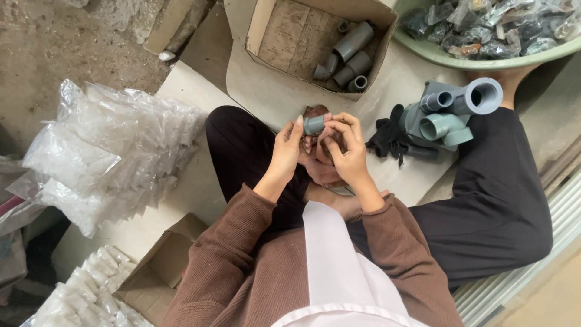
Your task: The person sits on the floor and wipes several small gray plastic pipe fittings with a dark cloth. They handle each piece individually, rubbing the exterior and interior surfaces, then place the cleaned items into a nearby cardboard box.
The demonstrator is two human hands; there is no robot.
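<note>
Open brown carton [284, 36] stood at top centre, grey pipe fittings [348, 57] inside. Second brown carton [158, 266] lay bottom left, flap open. Heap of clear plastic bags [109, 151] lay at left; more small white-filled bags [78, 297] in bottom-left corner. Green basin [448, 57], top right, held bagged dark parts [490, 27]. No labels, signs, screens seen.

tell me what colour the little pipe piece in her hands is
Grey; the pipe fitting shows best in the head view.

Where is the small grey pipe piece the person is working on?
In the head view, centre frame, the small grey pipe piece is pinched between the left hand and right hand, just below the open cardboard box.
</note>
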